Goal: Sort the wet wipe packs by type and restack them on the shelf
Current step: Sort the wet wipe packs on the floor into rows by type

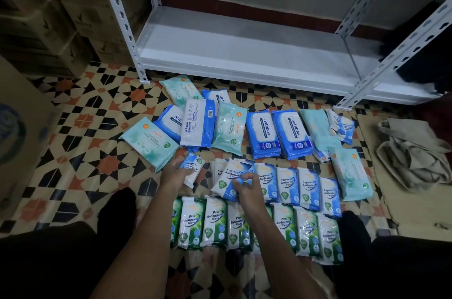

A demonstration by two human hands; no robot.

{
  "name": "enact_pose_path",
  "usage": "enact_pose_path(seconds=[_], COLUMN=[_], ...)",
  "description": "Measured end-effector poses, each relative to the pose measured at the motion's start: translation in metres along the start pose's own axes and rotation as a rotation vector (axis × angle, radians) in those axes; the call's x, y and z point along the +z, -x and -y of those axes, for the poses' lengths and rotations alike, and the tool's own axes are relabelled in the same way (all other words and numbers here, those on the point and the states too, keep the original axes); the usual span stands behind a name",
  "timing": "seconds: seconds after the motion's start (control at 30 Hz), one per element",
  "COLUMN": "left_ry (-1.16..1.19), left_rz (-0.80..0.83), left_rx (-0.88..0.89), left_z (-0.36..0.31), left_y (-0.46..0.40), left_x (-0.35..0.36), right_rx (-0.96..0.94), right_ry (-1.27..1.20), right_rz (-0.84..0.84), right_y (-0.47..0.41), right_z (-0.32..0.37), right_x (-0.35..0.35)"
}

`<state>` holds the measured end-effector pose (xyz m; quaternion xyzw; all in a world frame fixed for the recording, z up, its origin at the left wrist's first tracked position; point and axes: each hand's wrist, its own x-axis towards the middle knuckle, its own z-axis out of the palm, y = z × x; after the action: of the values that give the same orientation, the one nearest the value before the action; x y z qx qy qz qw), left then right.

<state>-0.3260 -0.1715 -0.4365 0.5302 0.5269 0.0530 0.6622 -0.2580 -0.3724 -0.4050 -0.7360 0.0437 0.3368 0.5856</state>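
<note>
Currently mid-sort on the floor, nothing on the shelf (220, 54) yet. Left hand (175, 174) grips a small blue Fragrance Free pack (192, 169), fingers curled round its near end, pack lifted and tilted. Right hand (247, 188) pinches the near edge of another Fragrance Free pack (228, 176) lying skewed on top of the left end of the blue row (293, 186). Hands are apart, each on its own pack.

Layout: green Pine packs (212, 223) in a row nearest the person, Fragrance Free row just behind it, two antabax packs (278, 133) side by side beyond that. Pale teal packs (150, 143) and more antabax lie mixed and overlapping at left, near the shelf post; more teal ones at right.

Handling, my read: soft film pouches, wipes inside give them some body but they'll flex and sag if held by one corner. Film looks glossy, likely slippery, so an edge pinch is marginal. Better to wrap across the narrow width at mid-body. Probably light enough to carry several at once, squeezed from both ends. Stacks will slide; keep them low and square on the shelf.
</note>
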Motion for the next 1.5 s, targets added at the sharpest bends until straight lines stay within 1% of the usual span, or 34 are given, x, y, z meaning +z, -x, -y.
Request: enact_pose_path(seconds=[0.2,0.33,0.4,0.47,0.53,0.6,0.7,0.77,0.8,0.87,0.93,1.0,1.07,1.13,1.2,1.27,1.3,1.4,1.5], left_ry=[0.022,0.038,0.139,0.285,0.380,0.321,0.038,-0.123,-0.211,-0.346,-0.405,-0.471,-0.485,-0.421,-0.330,-0.277,-0.289,-0.382,-0.508], left_rz=[0.013,-0.188,-0.228,-0.229,-0.227,-0.170,-0.022,0.037,0.050,0.052,0.040,0.012,-0.040,-0.088,-0.089,-0.070,-0.056,-0.014,-0.043], left_rx=[-0.042,0.025,0.066,0.076,0.056,0.038,0.072,0.102,0.125,0.110,0.061,0.064,0.080,0.054,-0.007,-0.016,0.001,0.074,0.097], left_z=[0.009,-0.002,-0.007,-0.013,-0.017,-0.018,-0.014,-0.005,0.001,0.011,0.019,0.021,0.021,0.021,0.022,0.022,0.022,0.023,0.022], left_y=[-0.005,-0.008,-0.014,-0.017,-0.019,-0.019,-0.015,-0.016,-0.017,-0.019,-0.023,-0.021,-0.021,-0.023,-0.023,-0.025,-0.025,-0.025,-0.020], left_x=[-0.004,-0.014,-0.019,-0.023,-0.025,-0.024,-0.014,-0.004,0.000,0.004,0.006,0.004,0.001,-0.001,-0.003,-0.003,-0.003,0.000,0.007], right_rx=[0.021,0.029,0.036,0.034,0.032,0.029,0.029,0.021,0.010,-0.030,-0.072,-0.096,-0.106,-0.114,-0.116,-0.133,-0.139,-0.135,-0.211], right_ry=[-0.115,-0.079,-0.073,-0.080,-0.096,-0.098,-0.088,-0.060,-0.026,0.071,0.175,0.291,0.391,0.452,0.577,0.734,0.770,0.744,0.832], right_rz=[-0.018,0.017,0.021,0.013,0.003,-0.003,-0.008,-0.019,-0.032,-0.072,-0.098,-0.092,-0.070,-0.031,0.043,0.096,0.098,0.063,0.031], right_y=[0.001,0.001,0.000,0.000,0.000,0.001,0.001,-0.002,-0.003,-0.005,-0.008,-0.010,-0.011,-0.012,-0.013,-0.013,-0.013,-0.017,-0.023], right_z=[0.005,0.006,0.005,0.004,0.004,0.004,0.005,0.005,0.005,0.005,0.005,0.009,0.015,0.021,0.024,0.027,0.027,0.030,0.025], right_x=[0.004,0.007,0.008,0.010,0.011,0.011,0.010,0.008,0.009,0.009,0.011,0.017,0.027,0.037,0.046,0.053,0.054,0.048,0.036])
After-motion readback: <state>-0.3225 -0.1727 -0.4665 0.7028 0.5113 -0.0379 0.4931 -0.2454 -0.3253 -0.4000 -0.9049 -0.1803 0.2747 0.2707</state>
